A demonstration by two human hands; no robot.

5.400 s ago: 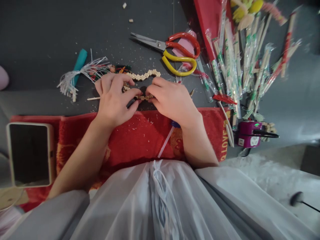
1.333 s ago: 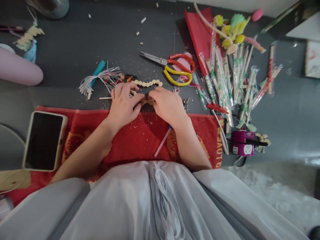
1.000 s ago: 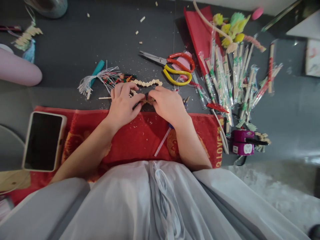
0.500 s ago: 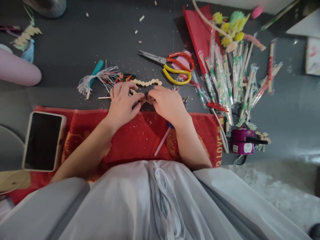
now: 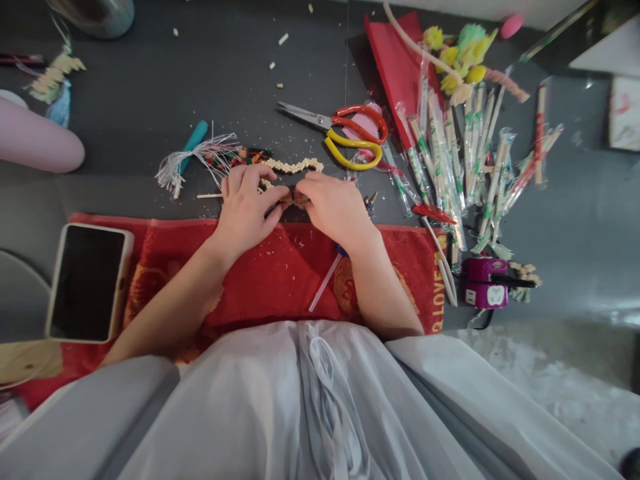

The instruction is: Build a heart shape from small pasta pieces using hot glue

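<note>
Both my hands meet over a beaded strand (image 5: pixel 295 164) of small cream pieces, just beyond the towel's far edge. My left hand (image 5: pixel 247 205) pinches a part of it between thumb and forefinger, its other fingers curled over the strand. My right hand (image 5: pixel 333 205) closes its fingertips on the strand a little to the right. The pinched part is small and mostly hidden by the fingers. White strings (image 5: pixel 200 160) fan out to the left, near a teal tool handle (image 5: pixel 195 135). A thin pale stick (image 5: pixel 209 196) lies beside my left hand.
Scissors (image 5: pixel 323 121) with red and yellow handles lie beyond my hands. Wrapped sticks (image 5: pixel 440 157) spread at the right, near a purple device (image 5: pixel 486 283). A red towel (image 5: pixel 280 273) lies before me, with a phone (image 5: pixel 90 283) at its left and a clear-shafted tool (image 5: pixel 325 283) on it.
Both hands keep their hold on the strand in the same place. Only a very slight shift of the whole view shows.
</note>
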